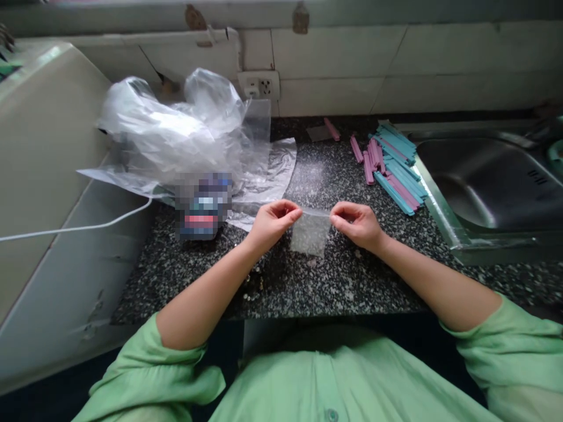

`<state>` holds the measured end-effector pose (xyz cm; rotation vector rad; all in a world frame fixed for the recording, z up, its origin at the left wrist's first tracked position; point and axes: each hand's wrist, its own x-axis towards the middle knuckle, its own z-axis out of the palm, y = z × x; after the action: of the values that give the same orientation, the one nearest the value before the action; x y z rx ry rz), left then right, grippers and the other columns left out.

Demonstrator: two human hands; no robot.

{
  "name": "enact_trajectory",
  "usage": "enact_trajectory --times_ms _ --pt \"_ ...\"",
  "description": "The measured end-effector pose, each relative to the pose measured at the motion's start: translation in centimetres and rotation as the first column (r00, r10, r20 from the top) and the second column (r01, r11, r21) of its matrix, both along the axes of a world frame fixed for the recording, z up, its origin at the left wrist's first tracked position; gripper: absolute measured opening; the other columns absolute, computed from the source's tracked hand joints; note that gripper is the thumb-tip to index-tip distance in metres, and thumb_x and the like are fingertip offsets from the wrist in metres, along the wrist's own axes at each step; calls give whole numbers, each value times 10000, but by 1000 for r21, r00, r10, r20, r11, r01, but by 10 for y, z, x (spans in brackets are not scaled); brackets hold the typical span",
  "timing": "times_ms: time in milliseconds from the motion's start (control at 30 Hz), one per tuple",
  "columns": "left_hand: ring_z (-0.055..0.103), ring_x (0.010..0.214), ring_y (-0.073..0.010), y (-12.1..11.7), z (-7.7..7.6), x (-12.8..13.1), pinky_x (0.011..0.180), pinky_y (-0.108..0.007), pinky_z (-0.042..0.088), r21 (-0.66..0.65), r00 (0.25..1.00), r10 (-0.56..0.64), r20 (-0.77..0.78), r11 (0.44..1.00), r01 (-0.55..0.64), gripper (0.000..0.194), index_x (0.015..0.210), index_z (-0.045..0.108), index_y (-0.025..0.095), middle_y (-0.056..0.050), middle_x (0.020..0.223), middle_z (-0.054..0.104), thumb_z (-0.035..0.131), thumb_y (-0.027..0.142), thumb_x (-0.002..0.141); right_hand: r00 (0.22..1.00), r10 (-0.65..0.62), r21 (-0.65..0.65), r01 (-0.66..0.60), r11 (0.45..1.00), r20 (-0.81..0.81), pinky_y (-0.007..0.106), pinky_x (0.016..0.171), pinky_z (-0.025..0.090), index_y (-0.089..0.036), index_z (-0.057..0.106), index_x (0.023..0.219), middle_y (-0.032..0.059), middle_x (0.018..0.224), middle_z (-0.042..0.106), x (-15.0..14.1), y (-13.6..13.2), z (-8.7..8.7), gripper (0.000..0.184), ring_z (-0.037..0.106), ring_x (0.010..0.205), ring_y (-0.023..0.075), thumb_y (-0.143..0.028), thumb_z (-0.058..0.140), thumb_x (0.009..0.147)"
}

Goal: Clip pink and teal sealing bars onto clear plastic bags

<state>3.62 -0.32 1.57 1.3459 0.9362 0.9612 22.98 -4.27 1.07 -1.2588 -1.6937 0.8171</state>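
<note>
Stretched between my hands over the dark speckled counter is a small clear plastic bag (309,237). My left hand (277,220) pinches its top left corner between thumb and forefinger. At the top right corner, my right hand (356,224) holds it with the same kind of pinch. The bag hangs flat and looks see-through; whether anything is inside I cannot tell. Small shiny bits (254,287) lie on the counter below my left forearm.
A heap of clear plastic bags (176,129) sits at the back left, beside a phone-like blurred object (202,211) and a white cable (109,223). Pink and blue strips (398,170) lie piled near the steel sink (479,181). A wall socket (259,86) is behind.
</note>
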Motion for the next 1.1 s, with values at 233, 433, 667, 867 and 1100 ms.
enact_trajectory --times_ms 233,433,667,867,1100 --pt "426 511 -70 3 -2 -2 509 -216 356 13 999 22 32 1000 -23 246 582 613 151 30 528 530 745 358 567 1000 -21 -13 21 1000 -12 245 520 393 -181 556 660 -6 610 529 0 1 -2 172 460 555 101 -328 554 748" --pt "435 512 -70 4 -3 -2 522 -218 376 -7 996 25 84 1000 -25 251 566 623 152 30 525 542 759 361 542 999 -21 -9 21 1000 -48 251 552 423 -175 566 707 3 651 559 0 0 -1 193 491 583 107 -363 567 753" --pt "411 505 -64 1 -5 -1 514 -215 349 -10 996 26 80 1000 -26 242 571 612 152 34 527 528 749 350 550 998 -50 2 50 999 -33 247 530 419 -178 563 701 6 646 565 -1 1 -3 243 488 568 106 -415 574 749" --pt "417 519 -73 -1 -4 0 521 -220 349 21 998 14 68 1000 -15 245 570 593 153 32 539 519 730 355 563 999 -34 19 34 999 14 245 516 416 -173 566 695 4 627 562 0 2 -2 197 482 543 102 -361 566 755" --pt "398 512 -72 -1 -5 2 505 -210 339 1 999 -21 37 1000 21 296 580 533 162 49 539 478 707 401 572 999 -1 35 0 999 49 237 516 413 -175 564 696 0 616 559 -2 -1 -1 162 480 534 99 -318 548 770"
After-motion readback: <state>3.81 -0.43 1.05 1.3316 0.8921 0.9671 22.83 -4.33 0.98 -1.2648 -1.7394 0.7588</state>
